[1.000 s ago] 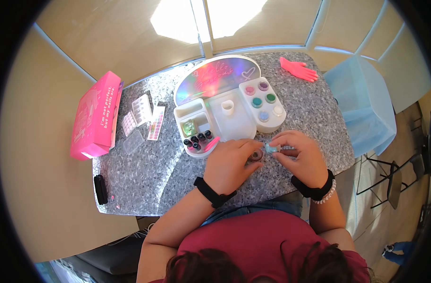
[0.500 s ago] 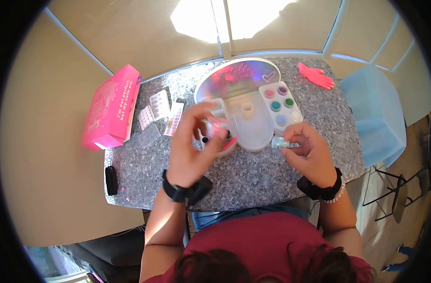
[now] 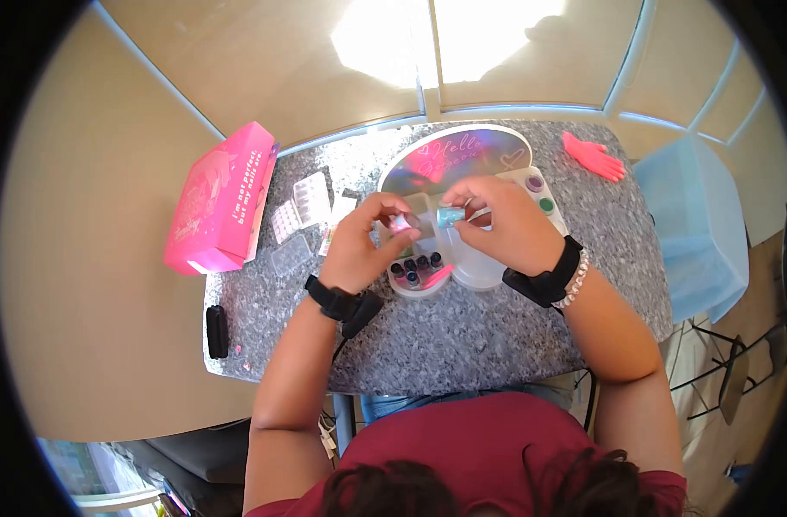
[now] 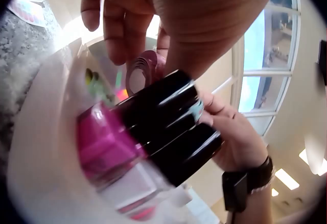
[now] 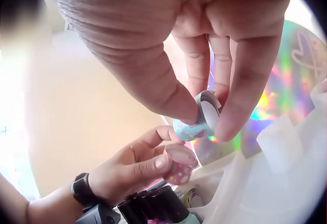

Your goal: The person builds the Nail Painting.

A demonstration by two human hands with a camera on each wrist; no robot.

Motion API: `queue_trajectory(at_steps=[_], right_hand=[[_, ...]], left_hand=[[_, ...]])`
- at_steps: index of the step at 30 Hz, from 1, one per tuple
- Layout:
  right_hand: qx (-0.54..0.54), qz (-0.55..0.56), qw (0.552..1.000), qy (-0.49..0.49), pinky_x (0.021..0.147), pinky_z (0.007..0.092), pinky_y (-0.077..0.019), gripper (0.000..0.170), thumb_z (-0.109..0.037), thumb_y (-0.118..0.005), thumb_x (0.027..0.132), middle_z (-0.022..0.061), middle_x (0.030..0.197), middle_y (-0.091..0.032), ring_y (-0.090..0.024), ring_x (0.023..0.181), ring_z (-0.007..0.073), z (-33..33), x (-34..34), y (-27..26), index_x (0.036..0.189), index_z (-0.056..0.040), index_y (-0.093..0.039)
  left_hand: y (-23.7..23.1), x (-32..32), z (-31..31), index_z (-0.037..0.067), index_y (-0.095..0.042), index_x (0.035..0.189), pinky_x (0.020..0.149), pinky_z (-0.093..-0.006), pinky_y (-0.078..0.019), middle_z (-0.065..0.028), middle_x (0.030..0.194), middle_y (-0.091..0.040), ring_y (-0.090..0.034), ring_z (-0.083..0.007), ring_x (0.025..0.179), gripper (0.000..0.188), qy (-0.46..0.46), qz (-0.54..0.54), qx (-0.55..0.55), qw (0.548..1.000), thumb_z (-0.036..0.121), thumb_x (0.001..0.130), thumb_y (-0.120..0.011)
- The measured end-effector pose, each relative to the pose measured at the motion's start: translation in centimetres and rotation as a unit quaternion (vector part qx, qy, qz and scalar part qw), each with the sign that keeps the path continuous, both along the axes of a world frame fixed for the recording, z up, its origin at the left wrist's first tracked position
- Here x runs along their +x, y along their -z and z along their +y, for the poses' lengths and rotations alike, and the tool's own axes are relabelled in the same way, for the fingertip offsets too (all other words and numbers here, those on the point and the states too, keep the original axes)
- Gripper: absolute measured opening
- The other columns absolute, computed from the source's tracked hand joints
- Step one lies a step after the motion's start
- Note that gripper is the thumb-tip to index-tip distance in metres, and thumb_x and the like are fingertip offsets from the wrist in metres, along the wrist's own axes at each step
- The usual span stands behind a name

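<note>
Over the left side of a white nail-kit organizer (image 3: pixel 475 269), my left hand (image 3: pixel 356 246) pinches a small pink patterned roll (image 5: pixel 180 174) between thumb and fingers. Close to it, my right hand (image 3: pixel 516 228) holds a teal patterned roll (image 5: pixel 190 130) by its end, with the pale inside showing in the right wrist view. Below the left hand, black-capped nail polish bottles (image 3: pixel 418 265) stand in the organizer's front compartment. A magenta polish bottle (image 4: pixel 110 139) is large in the left wrist view. The right forearm and hand hide part of the glitter pots.
A pink box (image 3: pixel 217 202) stands at the table's left, beside clear nail-tip cases (image 3: pixel 312 198). A black case (image 3: pixel 217 332) lies near the left edge. At the back right is a pink hand model (image 3: pixel 593 157). A holographic backboard (image 3: pixel 462 155) rises behind the organizer.
The left hand has lifted the pink roll from the table in front of the organizer. The right hand has carried the teal roll leftward and up, bringing both rolls close together over the organizer.
</note>
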State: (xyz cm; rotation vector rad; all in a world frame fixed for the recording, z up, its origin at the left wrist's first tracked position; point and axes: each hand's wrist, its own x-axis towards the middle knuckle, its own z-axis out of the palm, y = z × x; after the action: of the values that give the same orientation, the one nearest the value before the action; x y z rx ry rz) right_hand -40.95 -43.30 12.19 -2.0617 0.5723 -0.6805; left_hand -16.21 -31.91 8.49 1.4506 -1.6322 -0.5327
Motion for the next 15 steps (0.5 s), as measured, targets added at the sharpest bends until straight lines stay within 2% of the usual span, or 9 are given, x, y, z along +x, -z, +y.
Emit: queue_trajectory(at_steps=[2, 4, 5, 7, 8, 10, 13, 14, 15], right_hand=[[0.003, -0.006, 1.000, 0.018, 0.087, 0.0356, -0.0638, 0.028, -0.002, -0.077, 0.091, 0.0124, 0.117, -0.070, -0.075, 0.095, 0.0208, -0.2, -0.1, 0.8, 0.118, -0.0005, -0.070], [0.010, -0.003, 1.000, 0.021, 0.088, 0.0355, -0.0641, 0.028, -0.002, -0.077, 0.091, 0.0122, 0.118, -0.070, -0.075, 0.097, 0.0210, 0.0, -0.3, 0.7, 0.118, -0.0003, -0.070], [0.017, 0.000, 1.000, 0.024, 0.089, 0.0355, -0.0644, 0.028, -0.001, -0.077, 0.092, 0.0121, 0.119, -0.069, -0.075, 0.099, 0.0212, 0.1, -0.4, 0.6, 0.119, 0.0000, -0.069], [0.015, 0.003, 1.000, 0.023, 0.089, 0.0357, -0.0646, 0.029, -0.001, -0.077, 0.092, 0.0120, 0.121, -0.068, -0.075, 0.100, 0.0212, 0.2, -0.3, 0.8, 0.120, -0.0003, -0.069], [0.012, 0.006, 1.000, 0.024, 0.089, 0.0359, -0.0648, 0.029, -0.001, -0.077, 0.092, 0.0118, 0.122, -0.068, -0.075, 0.101, 0.0211, 0.2, -0.3, 0.9, 0.120, -0.0007, -0.069], [0.011, 0.002, 1.000, 0.019, 0.089, 0.0360, -0.0650, 0.029, 0.000, -0.077, 0.092, 0.0119, 0.122, -0.068, -0.074, 0.100, 0.0212, 0.2, -0.2, 0.8, 0.120, -0.0010, -0.069], [0.004, -0.006, 1.000, 0.013, 0.089, 0.0361, -0.0651, 0.029, 0.000, -0.077, 0.092, 0.0120, 0.120, -0.069, -0.074, 0.099, 0.0213, 0.4, -0.1, 0.6, 0.120, -0.0018, -0.069], [0.001, -0.011, 1.000, 0.012, 0.088, 0.0360, -0.0651, 0.029, -0.001, -0.077, 0.092, 0.0120, 0.119, -0.069, -0.074, 0.098, 0.0213, 0.4, 0.0, 0.6, 0.120, -0.0022, -0.069], [0.002, -0.011, 1.000, 0.012, 0.088, 0.0360, -0.0651, 0.029, -0.001, -0.077, 0.092, 0.0120, 0.119, -0.069, -0.074, 0.098, 0.0213, 0.5, 0.0, 0.6, 0.120, -0.0022, -0.069]], left_hand=[[0.3, -0.2, -0.8, 0.010, -0.071, 0.124, 0.089, -0.0287, -0.0493, 0.0002, 0.111, -0.077, -0.069, -0.0135, 0.106, 0.040, 0.022, 0.017, -0.016, 0.999, 0.012, 0.090, -0.091], [0.1, -0.3, -1.0, 0.011, -0.073, 0.118, 0.083, -0.0313, -0.0519, -0.0025, 0.108, -0.079, -0.070, -0.0175, 0.096, 0.038, 0.010, -0.094, -0.045, 0.995, 0.013, 0.086, -0.094], [-0.2, -0.3, -1.0, 0.011, -0.073, 0.118, 0.083, -0.0313, -0.0519, -0.0025, 0.108, -0.079, -0.070, -0.0175, 0.096, 0.038, 0.009, -0.093, -0.045, 0.995, 0.013, 0.086, -0.094], [-0.9, -0.2, -1.1, 0.016, -0.079, 0.114, 0.100, -0.0416, -0.0454, -0.0021, 0.109, -0.082, -0.074, -0.0211, 0.097, 0.039, 0.002, -0.174, -0.011, 0.985, 0.031, 0.083, -0.096], [-1.2, -0.1, -1.3, 0.016, -0.079, 0.114, 0.100, -0.0416, -0.0454, -0.0021, 0.109, -0.082, -0.074, -0.0211, 0.097, 0.039, 0.002, -0.174, -0.009, 0.985, 0.031, 0.083, -0.096], [-2.0, 0.2, -2.0, 0.020, -0.082, 0.110, 0.099, -0.0411, -0.0460, -0.0005, 0.102, -0.083, -0.074, -0.0217, 0.099, 0.036, 0.009, -0.132, 0.147, 0.980, 0.035, 0.081, -0.097], [-3.9, 0.2, -2.2, 0.017, -0.086, 0.104, 0.087, -0.0389, -0.0511, 0.0005, 0.095, -0.081, -0.071, -0.0190, 0.089, 0.035, 0.015, -0.141, 0.225, 0.964, 0.030, 0.075, -0.101], [-3.8, 0.3, -2.1, 0.017, -0.086, 0.104, 0.087, -0.0389, -0.0511, 0.0005, 0.095, -0.081, -0.071, -0.0190, 0.089, 0.035, 0.015, -0.141, 0.225, 0.964, 0.030, 0.075, -0.101], [-3.5, 0.4, -2.0, 0.020, -0.086, 0.104, 0.092, -0.0412, -0.0507, 0.0008, 0.097, -0.082, -0.073, -0.0206, 0.095, 0.034, 0.034, -0.225, 0.140, 0.964, 0.035, 0.076, -0.099]])
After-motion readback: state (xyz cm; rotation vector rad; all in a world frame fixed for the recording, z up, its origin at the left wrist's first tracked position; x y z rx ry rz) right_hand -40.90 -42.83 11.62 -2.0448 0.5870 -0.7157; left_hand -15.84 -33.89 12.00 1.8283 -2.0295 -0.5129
